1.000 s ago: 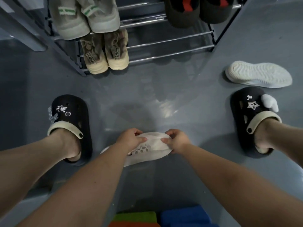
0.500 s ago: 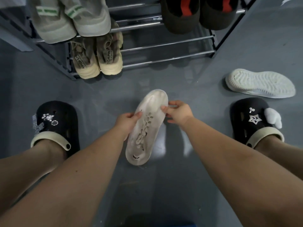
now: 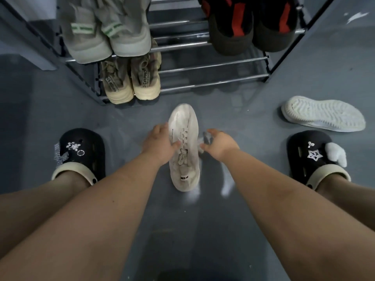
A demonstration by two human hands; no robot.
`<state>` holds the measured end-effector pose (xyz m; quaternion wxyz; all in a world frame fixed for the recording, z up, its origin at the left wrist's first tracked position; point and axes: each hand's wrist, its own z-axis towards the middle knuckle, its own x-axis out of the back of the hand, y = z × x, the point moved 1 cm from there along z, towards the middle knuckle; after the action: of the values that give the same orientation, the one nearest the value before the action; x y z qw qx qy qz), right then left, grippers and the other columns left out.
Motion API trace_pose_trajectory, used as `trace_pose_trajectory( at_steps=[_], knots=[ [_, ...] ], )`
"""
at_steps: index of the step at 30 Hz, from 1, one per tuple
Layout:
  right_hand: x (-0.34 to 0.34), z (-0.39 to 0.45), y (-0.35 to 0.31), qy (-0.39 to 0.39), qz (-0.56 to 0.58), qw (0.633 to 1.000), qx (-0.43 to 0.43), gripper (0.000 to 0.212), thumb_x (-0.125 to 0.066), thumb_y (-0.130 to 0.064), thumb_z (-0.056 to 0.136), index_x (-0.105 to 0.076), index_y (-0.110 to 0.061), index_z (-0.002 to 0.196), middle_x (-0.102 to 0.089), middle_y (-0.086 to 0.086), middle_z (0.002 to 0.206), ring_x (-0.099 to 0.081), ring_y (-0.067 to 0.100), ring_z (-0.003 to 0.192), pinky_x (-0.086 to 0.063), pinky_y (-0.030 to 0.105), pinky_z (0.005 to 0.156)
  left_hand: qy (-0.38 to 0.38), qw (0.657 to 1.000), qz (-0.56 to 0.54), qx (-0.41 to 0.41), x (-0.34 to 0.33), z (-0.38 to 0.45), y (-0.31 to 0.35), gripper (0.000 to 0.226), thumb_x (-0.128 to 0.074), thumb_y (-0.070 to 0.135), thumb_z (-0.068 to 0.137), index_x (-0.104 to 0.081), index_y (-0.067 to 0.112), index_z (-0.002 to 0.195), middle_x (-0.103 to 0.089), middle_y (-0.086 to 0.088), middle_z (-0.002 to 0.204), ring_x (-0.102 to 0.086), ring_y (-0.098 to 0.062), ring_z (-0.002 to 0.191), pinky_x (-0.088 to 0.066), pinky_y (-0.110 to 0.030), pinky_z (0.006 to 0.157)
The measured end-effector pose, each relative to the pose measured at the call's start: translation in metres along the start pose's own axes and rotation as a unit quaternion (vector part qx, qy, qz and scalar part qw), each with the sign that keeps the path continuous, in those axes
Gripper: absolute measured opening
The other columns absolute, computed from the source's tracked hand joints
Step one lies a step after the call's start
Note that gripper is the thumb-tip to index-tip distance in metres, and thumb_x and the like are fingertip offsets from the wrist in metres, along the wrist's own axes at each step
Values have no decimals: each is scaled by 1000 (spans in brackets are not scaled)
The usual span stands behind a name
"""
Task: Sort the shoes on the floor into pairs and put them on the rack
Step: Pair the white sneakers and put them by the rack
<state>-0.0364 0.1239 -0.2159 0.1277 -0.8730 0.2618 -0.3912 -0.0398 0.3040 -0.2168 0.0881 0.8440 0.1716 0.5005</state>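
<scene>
Fingers (image 3: 174, 144) of left hand (image 3: 160, 142) gripping white sneaker (image 3: 183, 138) mid-sort; right hand (image 3: 220, 146) loose beside it. Next, likely: fetching overturned mate (image 3: 322, 113), then rack (image 3: 213, 66).

Illumination is dim and cool, giving the grey floor (image 3: 60, 102) low contrast; two bright specular patches lie on the floor just behind the heel of the white sneaker (image 3: 183, 147), which indicates an overhead source. Soft shadows fall beside that sneaker and under the lower bars of the shoe rack (image 3: 213, 65), and the area behind it at the bottom edge is darkest. The right hand (image 3: 220, 147) next to the sneaker shows motion blur at the fingers, and wide-angle distortion splays the rack's uprights outward and enlarges the forearms toward the frame edges.
</scene>
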Motion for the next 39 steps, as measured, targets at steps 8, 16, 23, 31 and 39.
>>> trace_pose_trajectory(
  at_steps=[8,16,23,31,39],
  knots=[
    [38,-60,3,23,-200,979,12,69,-58,-38,90,-26,-17,147,-31,12,149,-38,34,133,-39,43,104,-46,968,182,-166,28,-51,37,71,-41,47,95,-9,19,151,0,-6,160,-10,-25,146,-14,-38,117],
    [75,-86,27,56,-263,963,30,77,-59,-43,88,-21,-18,150,-27,11,151,-32,33,137,-36,44,109,-51,942,245,-226,35,-61,68,69,-37,48,96,-9,17,151,-4,-9,160,-9,-27,146,-8,-38,119],
    [110,-79,86,62,-277,959,-19,74,-59,-41,89,-23,-18,149,-29,10,149,-31,31,137,-37,43,107,-55,933,268,-236,32,-32,132,70,-38,50,95,-12,17,151,-9,-10,159,-14,-27,145,-12,-37,117],
    [177,-46,134,95,-255,960,-73,63,-55,-39,91,-31,-14,144,-36,11,143,-36,31,131,-38,41,101,-78,914,282,-280,8,16,218,69,-38,50,95,-14,17,151,-10,-9,159,-13,-26,146,-12,-36,117],
    [211,7,189,90,-263,957,-79,67,-52,-47,91,-27,-19,147,-32,7,148,-32,29,135,-36,42,103,-126,901,274,-312,-39,65,274,69,-36,51,95,-11,18,151,-10,-8,159,-13,-26,146,-12,-37,118]
  ],
)
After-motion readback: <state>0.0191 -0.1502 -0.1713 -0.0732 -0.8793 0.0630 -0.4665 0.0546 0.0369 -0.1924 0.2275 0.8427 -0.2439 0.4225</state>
